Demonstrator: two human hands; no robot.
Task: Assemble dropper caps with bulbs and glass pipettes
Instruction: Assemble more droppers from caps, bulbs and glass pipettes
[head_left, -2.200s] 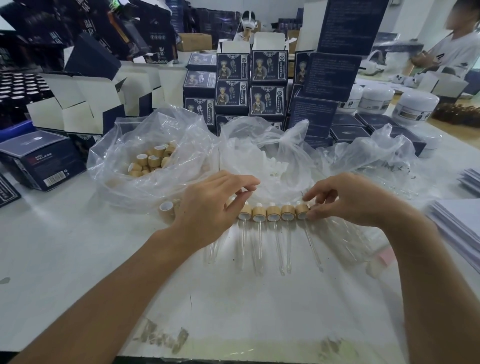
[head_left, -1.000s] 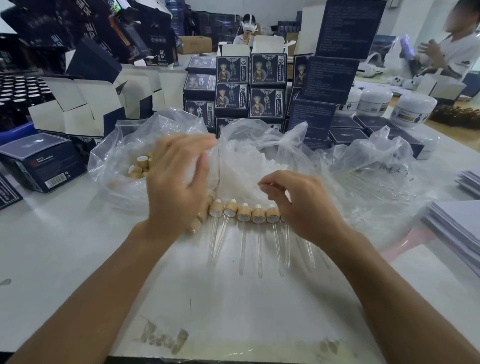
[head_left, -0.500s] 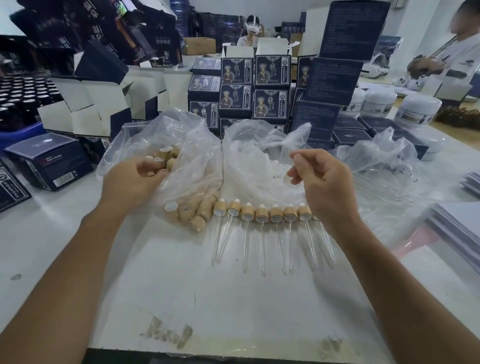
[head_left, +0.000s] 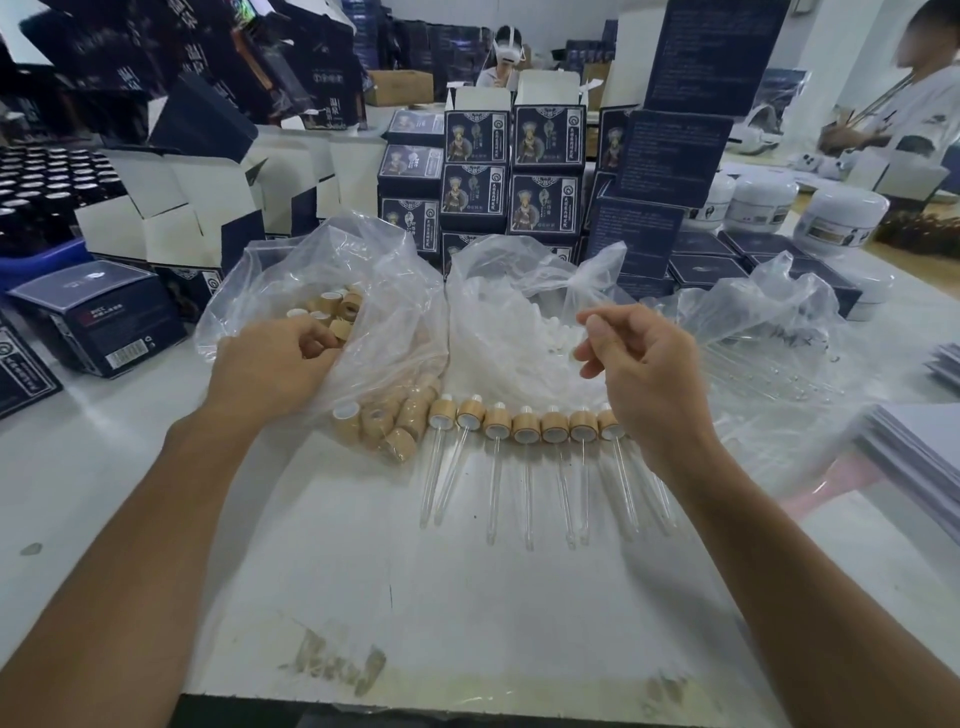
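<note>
Both hands have left the row of finished droppers (head_left: 524, 428). Left hand (head_left: 270, 364) reaches into the cap bag (head_left: 322, 291), grip hidden; right hand (head_left: 644, 364) hovers loosely curled, apparently empty. Next cycle starting.

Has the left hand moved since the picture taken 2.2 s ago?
Yes. The left hand has left the row of finished droppers and gone up and left into the bag of wooden caps.
</note>
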